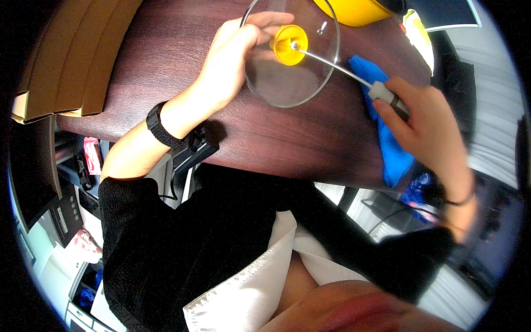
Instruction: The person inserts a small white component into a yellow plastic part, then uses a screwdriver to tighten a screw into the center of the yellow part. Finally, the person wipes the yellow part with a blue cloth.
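My left hand [229,58] grips a clear round glass lid [296,88], its fingers at the yellow knob [283,52] and partly behind the glass. The lid is tilted above the table, with a small vent hole near its right rim. In my right hand [426,113] is a screwdriver [381,94] with a grey handle and a thin metal shaft. Its tip meets the middle of the knob, where a small shiny metal piece shows. The right-hand fingers are closed round the handle.
A blue cloth [390,152] lies along the right side of the dark reddish-brown table [265,149]. Beyond the lid stands a yellow pot [354,14]. A cardboard box [72,55] occupies the far left. A black device [199,146] sits at the near edge.
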